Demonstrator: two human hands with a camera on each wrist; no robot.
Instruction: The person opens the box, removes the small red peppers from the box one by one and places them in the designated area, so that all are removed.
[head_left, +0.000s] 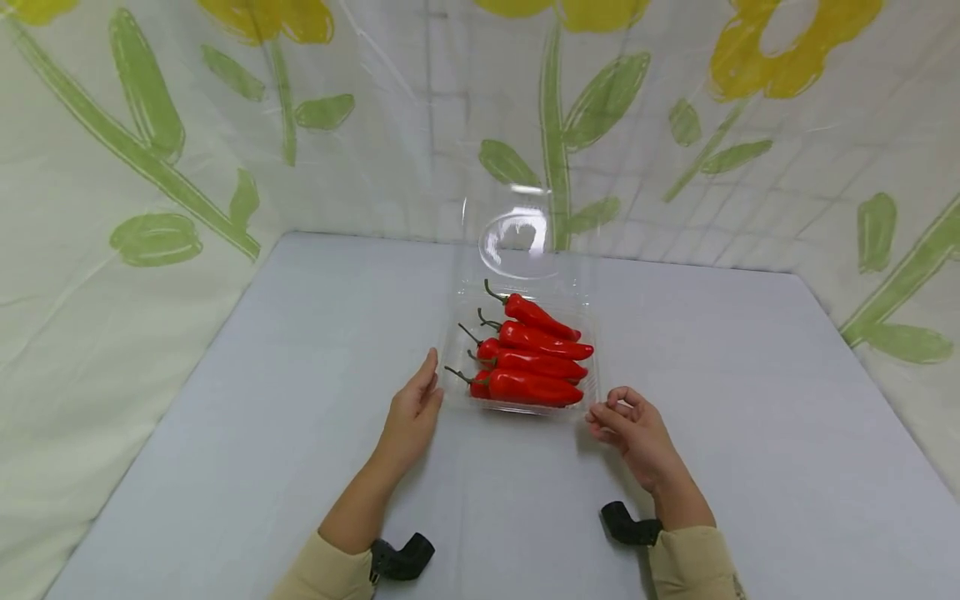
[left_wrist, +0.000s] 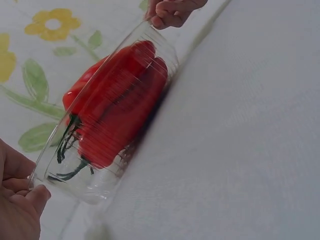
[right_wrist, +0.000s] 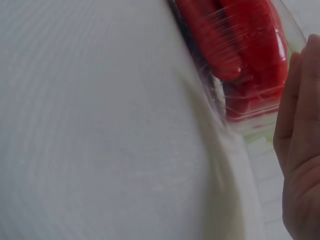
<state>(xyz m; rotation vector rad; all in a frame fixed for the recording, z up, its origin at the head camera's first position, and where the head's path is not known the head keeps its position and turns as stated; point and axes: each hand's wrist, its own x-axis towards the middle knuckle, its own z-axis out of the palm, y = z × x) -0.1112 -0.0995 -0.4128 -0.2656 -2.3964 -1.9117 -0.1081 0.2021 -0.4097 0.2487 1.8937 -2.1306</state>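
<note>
A: Main thing, where?

B: Clear plastic clamshell tray (head_left: 525, 408), on the white table (head_left: 322, 333), between the two hands, square-on to the person. Long red peppers (head_left: 536, 365) inside.

A: Grips?

B: Left hand (head_left: 409, 418): thumb and fingers pinch the rim at the near-left corner, narrow. Left wrist view has it clearest. Right hand (head_left: 636, 433): fingertips drawn together on the near-right corner, pinching the rim, also narrow.

A: Pepper axis?

B: Roughly left-right, tips toward the right hand, stems (head_left: 480, 377) toward the left. The far ones slant a bit.

A: Relation that matters?

B: The lid (head_left: 521, 237). It's up along the tray's far edge, so straight away from both grips, across the peppers. I'd say any move on it hinges on that reach. Exact tilt, can't tell; see-through.

A: Nearer hand?

B: Left, slightly. Its fingers run farther up the tray's side; the right sits lower, at its corner.
</note>
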